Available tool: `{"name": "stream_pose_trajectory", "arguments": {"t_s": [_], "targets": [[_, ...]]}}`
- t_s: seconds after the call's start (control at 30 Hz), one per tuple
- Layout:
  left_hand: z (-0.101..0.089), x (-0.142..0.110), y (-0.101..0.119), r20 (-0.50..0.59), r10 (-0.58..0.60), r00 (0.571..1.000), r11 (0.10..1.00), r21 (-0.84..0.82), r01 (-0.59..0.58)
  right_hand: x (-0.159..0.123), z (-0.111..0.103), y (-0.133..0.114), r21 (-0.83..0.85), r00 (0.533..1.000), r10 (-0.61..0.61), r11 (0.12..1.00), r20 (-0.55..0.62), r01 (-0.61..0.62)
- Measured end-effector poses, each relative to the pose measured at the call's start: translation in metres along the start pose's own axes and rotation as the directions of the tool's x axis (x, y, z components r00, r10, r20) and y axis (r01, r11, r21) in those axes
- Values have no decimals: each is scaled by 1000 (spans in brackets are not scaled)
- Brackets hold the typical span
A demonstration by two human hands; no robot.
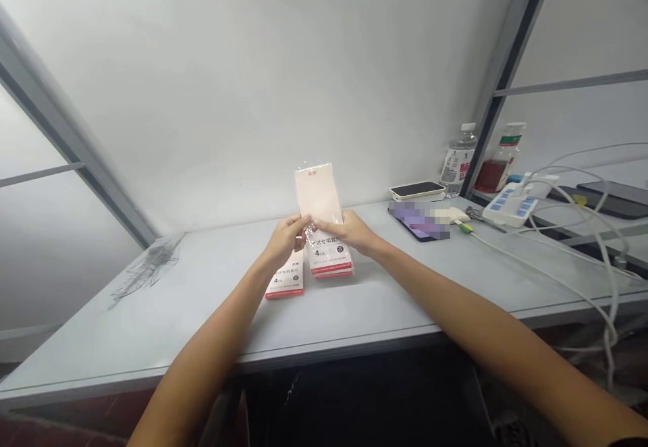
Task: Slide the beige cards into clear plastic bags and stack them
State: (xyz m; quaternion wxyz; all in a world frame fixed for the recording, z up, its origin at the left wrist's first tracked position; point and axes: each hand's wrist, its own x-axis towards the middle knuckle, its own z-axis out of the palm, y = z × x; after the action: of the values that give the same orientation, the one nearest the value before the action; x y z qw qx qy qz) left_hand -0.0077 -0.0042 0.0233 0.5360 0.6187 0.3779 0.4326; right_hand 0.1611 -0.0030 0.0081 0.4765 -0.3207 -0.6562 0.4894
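Both my hands meet over the middle of the grey table (pixel 152 312). My left hand (pixel 284 236) and my right hand (pixel 351 229) each pinch the sides of a tall pale pink packet in clear wrap (pixel 318 197), held upright above the table. Under it lies a small stack of like packets with red bottom edges (pixel 331 258). One more such packet (pixel 286 283) lies flat beside the stack, partly under my left wrist.
A bundle of thin clear or silvery strips (pixel 146 265) lies at the table's far left. At the right are two phones (pixel 418 190), two bottles (pixel 458 160), a white power strip (pixel 514 204) and white cables (pixel 582 258). A wall stands behind.
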Motion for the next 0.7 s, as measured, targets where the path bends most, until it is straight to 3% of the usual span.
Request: {"name": "stream_pose_trajectory", "arguments": {"t_s": [0.17, 0.4, 0.7], "targets": [[-2, 2, -4, -17, 15, 1000, 999, 44, -14, 1, 0, 0, -9, 999, 18, 1000, -32, -18], [-5, 4, -5, -28, 6, 1000, 1000, -4, -6, -2, 1, -4, -16, 999, -48, 999, 22, 49], [-2, 2, -1, -57, 6, 998, 999, 38, -4, -3, 2, -3, -109, 999, -30, 994, 28, 32]]}}
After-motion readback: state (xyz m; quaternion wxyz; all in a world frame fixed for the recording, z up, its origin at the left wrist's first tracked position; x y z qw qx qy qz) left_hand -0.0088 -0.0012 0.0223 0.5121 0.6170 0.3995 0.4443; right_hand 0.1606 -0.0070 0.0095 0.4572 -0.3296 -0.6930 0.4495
